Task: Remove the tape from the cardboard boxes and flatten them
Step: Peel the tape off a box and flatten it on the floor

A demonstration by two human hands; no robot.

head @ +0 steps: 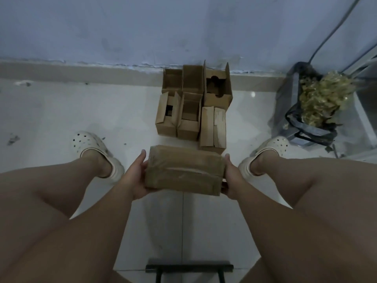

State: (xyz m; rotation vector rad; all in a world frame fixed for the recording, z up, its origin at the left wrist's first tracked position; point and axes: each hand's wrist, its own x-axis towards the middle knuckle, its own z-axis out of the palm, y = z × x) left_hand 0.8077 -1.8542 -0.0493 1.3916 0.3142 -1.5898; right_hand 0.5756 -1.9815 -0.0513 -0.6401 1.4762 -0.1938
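bare legs (51,211) frame the view. past them, open boxes (193,103) stand on the floor (61,111) by the wall. the left hand (135,176) and right hand (231,180) grip the taped box (183,170) by its ends, above the floor. likely light, stiff, tape-slick; hold the ends. fingers underneath hidden; tape edges unclear.

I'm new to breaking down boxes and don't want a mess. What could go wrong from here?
The taped box is held only by its ends, between the left hand and right hand; freeing a hand to peel tape could let it drop. It might land on the open boxes just ahead and topple them.
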